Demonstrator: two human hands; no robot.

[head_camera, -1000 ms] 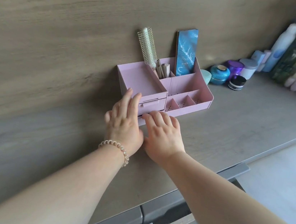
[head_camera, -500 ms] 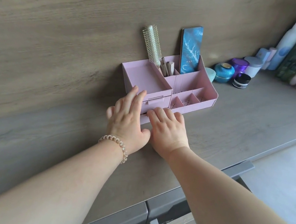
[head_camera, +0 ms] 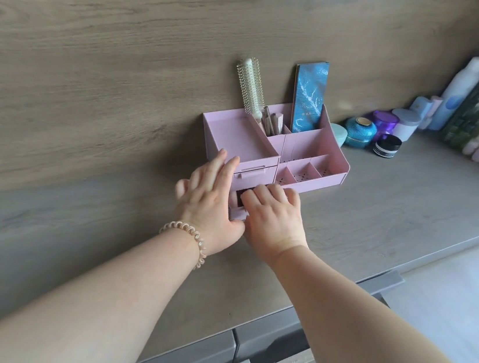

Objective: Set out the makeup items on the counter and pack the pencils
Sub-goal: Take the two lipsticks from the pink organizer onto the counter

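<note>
Wood-grain counter (head_camera: 381,206) runs under a matching wall panel, and at its back edge we see one pink organizer (head_camera: 336,163) standing against the panel. Its back compartments hold one hairbrush (head_camera: 249,85), what we count as three pencils (head_camera: 272,121) upright beside the brush, and one blue patterned palette (head_camera: 309,96). Three small front compartments sit along its right side. Of its two drawers, the upper drawer (head_camera: 256,174) is closed and the lower drawer (head_camera: 235,215) is pulled partly out. Our left hand (head_camera: 208,198), one coiled hair tie (head_camera: 191,236) on the wrist, rests straight-fingered on the organizer's front left corner, gripping nothing. Our right hand (head_camera: 273,216) curls its fingers into the lower drawer; we cannot tell whether they grasp anything. Five jars (head_camera: 359,133) cluster toward the counter's back right, near blurred bottles (head_camera: 457,94).
</note>
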